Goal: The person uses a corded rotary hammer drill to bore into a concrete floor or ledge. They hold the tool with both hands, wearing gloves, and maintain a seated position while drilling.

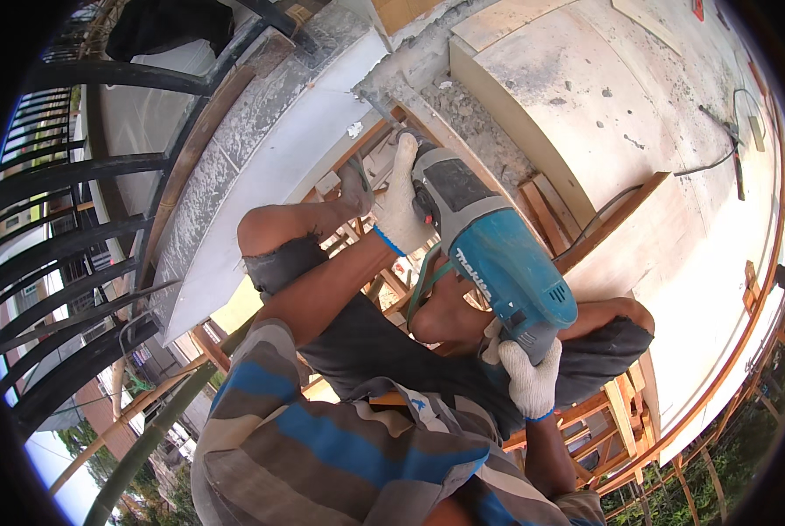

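Note:
A teal and grey rotary hammer (506, 254) lies slantwise across my view, its front end far and to the left. My left hand (405, 206), in a white knitted glove, grips it near the front. The rear handle is in my right hand (532, 379), gloved the same way, with the fingers closed round it. A bit (377, 107) sticks out of the front and reaches the broken edge of a concrete ledge (410, 66). Whether its tip touches the concrete I cannot tell for sure.
My bent bare knees straddle a gap with timber below. Pale boards (585, 96) with rubble bits lie to the right, a black cable (616, 200) running over them. Rough concrete (471, 127) fills a trough. A black metal railing (103, 167) stands left beside a grey-white ledge (261, 149).

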Demonstrator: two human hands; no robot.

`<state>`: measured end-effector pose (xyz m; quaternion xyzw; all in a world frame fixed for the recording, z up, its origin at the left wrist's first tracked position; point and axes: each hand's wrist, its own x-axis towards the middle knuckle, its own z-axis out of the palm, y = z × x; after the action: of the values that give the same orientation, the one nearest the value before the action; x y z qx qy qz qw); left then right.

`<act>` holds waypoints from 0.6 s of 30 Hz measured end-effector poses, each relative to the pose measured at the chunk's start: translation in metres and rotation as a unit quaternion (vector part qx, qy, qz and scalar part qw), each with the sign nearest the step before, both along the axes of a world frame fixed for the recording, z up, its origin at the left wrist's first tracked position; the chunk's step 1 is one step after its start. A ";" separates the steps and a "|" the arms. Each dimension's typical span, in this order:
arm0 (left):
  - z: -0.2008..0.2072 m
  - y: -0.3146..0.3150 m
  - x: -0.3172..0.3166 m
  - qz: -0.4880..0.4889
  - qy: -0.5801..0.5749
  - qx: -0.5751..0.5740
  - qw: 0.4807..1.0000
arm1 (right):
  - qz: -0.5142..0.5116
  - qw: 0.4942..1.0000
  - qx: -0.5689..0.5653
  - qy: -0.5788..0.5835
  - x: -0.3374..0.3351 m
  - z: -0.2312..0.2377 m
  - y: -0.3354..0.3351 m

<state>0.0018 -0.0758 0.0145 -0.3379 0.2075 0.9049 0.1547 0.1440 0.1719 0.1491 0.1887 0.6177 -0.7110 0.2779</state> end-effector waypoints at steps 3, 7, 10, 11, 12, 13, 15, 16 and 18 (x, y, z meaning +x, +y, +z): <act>0.002 -0.002 -0.010 -0.002 0.019 0.046 0.999 | -0.039 0.998 0.042 -0.017 -0.004 -0.004 -0.020; 0.002 -0.021 -0.022 -0.016 0.034 0.034 0.999 | 0.032 0.991 0.099 0.087 -0.014 -0.022 -0.049; 0.004 -0.012 -0.016 -0.034 0.026 0.023 0.999 | -0.046 0.999 0.001 0.004 0.008 -0.027 -0.040; -0.002 -0.002 -0.012 -0.032 0.023 0.001 0.999 | -0.074 0.997 0.011 0.004 0.013 -0.027 -0.034; -0.008 0.007 -0.008 -0.027 0.016 -0.023 0.999 | -0.110 0.993 -0.031 0.029 0.020 -0.030 -0.029; -0.016 0.014 -0.009 -0.038 0.001 -0.031 0.999 | -0.135 0.989 -0.054 0.029 0.027 -0.038 -0.020; -0.026 0.028 -0.002 -0.078 0.011 -0.046 0.996 | -0.167 0.980 -0.103 0.018 0.037 -0.049 -0.001; -0.032 0.035 0.000 -0.090 0.000 -0.066 0.994 | -0.170 0.977 -0.130 0.013 0.040 -0.056 0.008; -0.044 0.042 0.001 -0.119 -0.030 -0.114 0.986 | -0.177 0.967 -0.181 0.002 0.042 -0.070 0.022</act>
<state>0.0023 -0.0333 -0.0294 -0.3534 0.3436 0.8398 0.2275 0.1857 0.1937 0.0790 0.2400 0.4358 -0.8494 0.1761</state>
